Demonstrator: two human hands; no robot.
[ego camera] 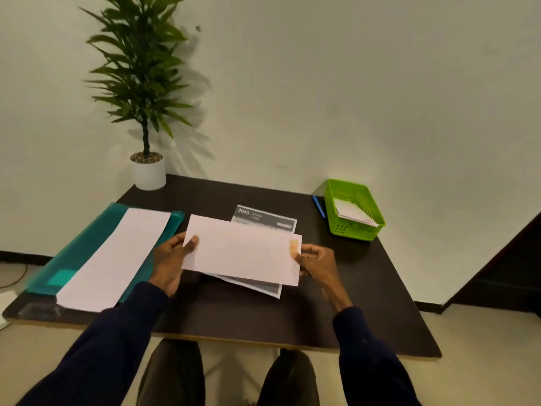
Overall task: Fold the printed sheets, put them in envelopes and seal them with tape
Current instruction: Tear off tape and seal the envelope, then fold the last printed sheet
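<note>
Envelope (243, 250) ends pinched by your left hand (172, 259) and right hand (316, 262), above printed sheets (265, 219) on the dark table (366, 288); wall (351, 83) behind.

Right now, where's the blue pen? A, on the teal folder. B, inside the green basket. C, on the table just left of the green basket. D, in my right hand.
C: the blue pen lies on the dark table beside the left wall of the green basket, outside it.
</note>
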